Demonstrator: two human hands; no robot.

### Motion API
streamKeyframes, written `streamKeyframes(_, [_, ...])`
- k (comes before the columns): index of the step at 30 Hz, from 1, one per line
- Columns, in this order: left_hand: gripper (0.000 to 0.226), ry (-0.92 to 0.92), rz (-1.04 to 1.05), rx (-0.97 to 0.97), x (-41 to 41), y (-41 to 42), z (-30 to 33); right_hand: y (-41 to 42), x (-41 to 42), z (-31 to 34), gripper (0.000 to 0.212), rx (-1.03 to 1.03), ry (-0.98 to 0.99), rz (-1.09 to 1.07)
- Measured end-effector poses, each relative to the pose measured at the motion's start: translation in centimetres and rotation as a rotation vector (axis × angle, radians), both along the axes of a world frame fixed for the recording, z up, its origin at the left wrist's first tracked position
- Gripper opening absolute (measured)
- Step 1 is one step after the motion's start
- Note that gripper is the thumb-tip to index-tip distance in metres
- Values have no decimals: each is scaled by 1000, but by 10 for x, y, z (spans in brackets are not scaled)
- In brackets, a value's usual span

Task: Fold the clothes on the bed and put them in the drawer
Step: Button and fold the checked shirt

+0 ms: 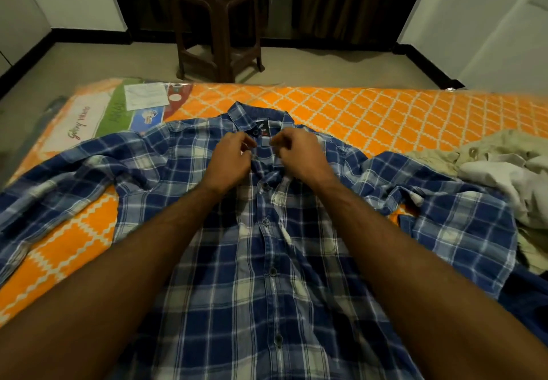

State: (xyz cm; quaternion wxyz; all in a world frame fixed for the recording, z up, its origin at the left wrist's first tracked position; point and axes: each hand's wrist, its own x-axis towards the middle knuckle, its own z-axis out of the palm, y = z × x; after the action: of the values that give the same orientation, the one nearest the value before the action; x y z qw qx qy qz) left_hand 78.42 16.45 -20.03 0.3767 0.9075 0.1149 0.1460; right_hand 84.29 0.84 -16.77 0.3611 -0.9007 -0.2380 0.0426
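While you are looking down through the head camera, your blue, white and navy plaid shirt (267, 261) is lying face up and spread wide across the bed (385, 118), collar pointing away from you and both sleeves trailing out to either side. Its front placket is running straight down the middle with a row of small dark buttons, and the cloth is bunching into wrinkles just below the collar. Your left hand (229, 158) is curling its fingers and pinching the left edge of the collar opening, while your right hand (299, 154) is doing the same on the right edge, so each hand is gripping shirt fabric near the top button.

A dark neck label with a small red tab beneath it is showing inside the collar, but its lettering is too small to read. The bed's orange cover with a white lattice pattern is sitting under clear plastic, and a printed packaging insert (118, 115) at the far left corner is carrying cursive wording that I cannot make out for certain.

A heap of cream and beige clothes (498, 172) is lying on the bed just beside the shirt's right sleeve. A dark brown plastic stool (216, 20) is standing on the floor beyond the bed.
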Motion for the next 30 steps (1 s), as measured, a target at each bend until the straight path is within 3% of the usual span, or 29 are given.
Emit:
streamKeyframes(2, [15,55,-36,52,8,5,-2,5,16,0,19,-269,-58,55])
streamKeyframes(4, [8,96,-51,75,13,11,-6,2,25,-3,7,-392,-61,10])
streamKeyframes(11, [29,286,-33,50,26,11,-2,-3,24,-10,48,-526,38,-140])
streamKeyframes(17, [18,445,3,-94,41,12,5,-8,32,-8,43,-431,129,-236])
streamKeyframes(21, [17,448,0,-153,43,11,12,-15,31,-4,17,-490,44,-225])
streamKeyframes(23, [16,392,16,-218,43,7,16,-12,33,1,9,-361,16,-215])
streamKeyframes(25, [14,352,49,-356,44,2,17,-4,35,6,10,-75,88,-239])
streamKeyframes(28, [13,362,114,-581,41,-3,13,12,37,9,10,376,391,-383])
streamKeyframes(30, [11,356,145,-664,38,-2,9,17,35,2,18,437,583,-402])
